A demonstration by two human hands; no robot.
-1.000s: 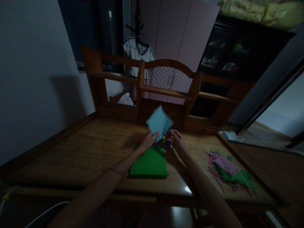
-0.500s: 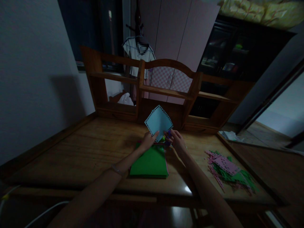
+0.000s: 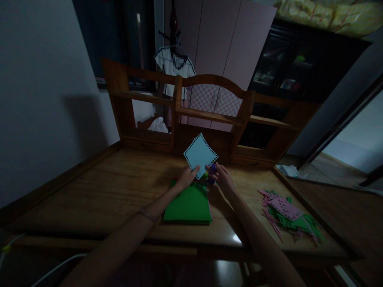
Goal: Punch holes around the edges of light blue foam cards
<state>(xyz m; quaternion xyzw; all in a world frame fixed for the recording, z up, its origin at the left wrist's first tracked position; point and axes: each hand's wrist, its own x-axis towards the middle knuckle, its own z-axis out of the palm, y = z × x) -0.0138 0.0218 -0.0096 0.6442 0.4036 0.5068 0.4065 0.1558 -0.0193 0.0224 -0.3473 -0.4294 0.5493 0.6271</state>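
Observation:
A light blue square of paper [image 3: 200, 154] with rows of small dark marks or holes along its edges stands corner up above the desk. My left hand [image 3: 188, 176] pinches its lower left part, the thumb lying on the face of the sheet. At the paper's lower right, my right hand [image 3: 224, 177] has its fingers round a small purple object [image 3: 212, 173], possibly scissors handles; its shape is hard to make out. Below the hands lies a stack of green sheets [image 3: 188, 204], with a pink edge showing at its right side.
On the right of the wooden desk [image 3: 89, 191] lies a heap of pink and green paper strips [image 3: 289, 213]. A wooden shelf unit [image 3: 209, 115] rises along the desk's back edge. White cables hang at the lower left.
The blue paper has shifted slightly right and turned a little. My right hand's fingers and the purple object have moved slightly; my left hand keeps its hold.

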